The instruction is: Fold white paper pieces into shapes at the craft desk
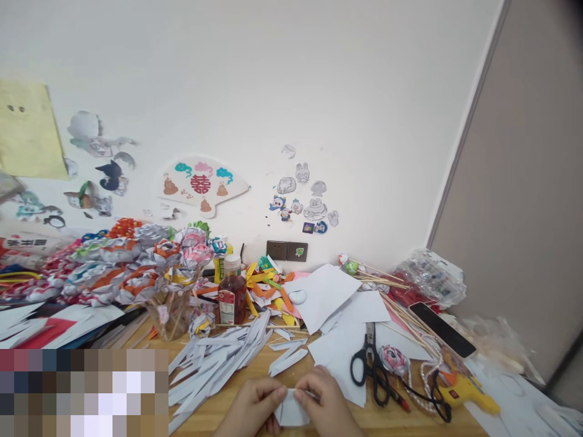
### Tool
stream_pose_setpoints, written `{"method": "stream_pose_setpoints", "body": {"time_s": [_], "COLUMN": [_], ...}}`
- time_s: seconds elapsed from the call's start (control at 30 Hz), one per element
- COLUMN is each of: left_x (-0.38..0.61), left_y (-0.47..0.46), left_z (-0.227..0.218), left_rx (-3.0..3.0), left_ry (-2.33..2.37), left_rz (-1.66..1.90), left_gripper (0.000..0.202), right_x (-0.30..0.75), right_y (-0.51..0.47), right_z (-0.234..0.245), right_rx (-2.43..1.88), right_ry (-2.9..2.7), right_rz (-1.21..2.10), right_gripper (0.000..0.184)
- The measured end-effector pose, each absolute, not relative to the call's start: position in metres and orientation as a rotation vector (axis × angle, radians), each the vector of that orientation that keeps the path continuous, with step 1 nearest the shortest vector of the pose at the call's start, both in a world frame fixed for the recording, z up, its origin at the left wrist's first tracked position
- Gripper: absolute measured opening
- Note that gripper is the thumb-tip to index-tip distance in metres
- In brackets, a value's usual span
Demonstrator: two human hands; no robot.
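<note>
A small piece of white paper [291, 413] is pinched between my two hands at the table's front edge. My left hand [260, 402] grips its left side, thumb on top. On the other side, my right hand [322, 397] holds its upper right edge between thumb and fingers. The paper looks folded, though its lower part runs close to the frame's bottom. To the left lies a heap of folded white paper strips [223, 358], with a few short strips [288, 355] just beyond my hands. Black-handled scissors [371, 367] lie to the right of my right hand.
Paper flowers [122, 261] crowd the back left beside a bottle of red liquid [232, 291]. White sheets [328, 297] overlap at the centre. On the right are a phone [441, 331], a yellow glue gun [473, 394], a bead string [430, 364] and thin sticks [401, 315].
</note>
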State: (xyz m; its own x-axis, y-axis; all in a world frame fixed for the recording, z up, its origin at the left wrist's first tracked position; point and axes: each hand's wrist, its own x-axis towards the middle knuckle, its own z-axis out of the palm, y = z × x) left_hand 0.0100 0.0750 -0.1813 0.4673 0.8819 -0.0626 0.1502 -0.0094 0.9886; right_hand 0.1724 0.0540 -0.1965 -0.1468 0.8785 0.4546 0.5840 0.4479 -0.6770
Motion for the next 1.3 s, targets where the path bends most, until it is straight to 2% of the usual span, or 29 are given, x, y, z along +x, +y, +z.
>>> {"method": "stream_pose_setpoints", "body": {"time_s": [0.23, 0.5, 0.83, 1.03, 1.3], "left_x": [0.009, 0.012, 0.011, 0.007, -0.001], "left_y": [0.079, 0.081, 0.080, 0.089, 0.100], "left_z": [-0.185, -0.185, -0.185, -0.191, -0.191], "left_rx": [1.433, 1.397, 1.323, 1.220, 1.095], "left_ry": [0.902, 0.908, 0.851, 0.866, 0.848], "left_rz": [0.681, 0.696, 0.743, 0.786, 0.764], "left_gripper": [0.054, 0.053, 0.050, 0.052, 0.051], "right_x": [0.184, 0.192, 0.186, 0.189, 0.193], "right_y": [0.059, 0.062, 0.063, 0.062, 0.069], "right_z": [-0.194, -0.194, -0.194, -0.193, -0.207], "right_rx": [-1.180, -1.074, -1.087, -0.900, -1.007], "right_ry": [-1.699, -1.718, -1.646, -1.550, -1.644], "right_rz": [0.808, 0.952, 0.935, 1.079, 0.896], "right_gripper": [0.021, 0.026, 0.023, 0.033, 0.016]}}
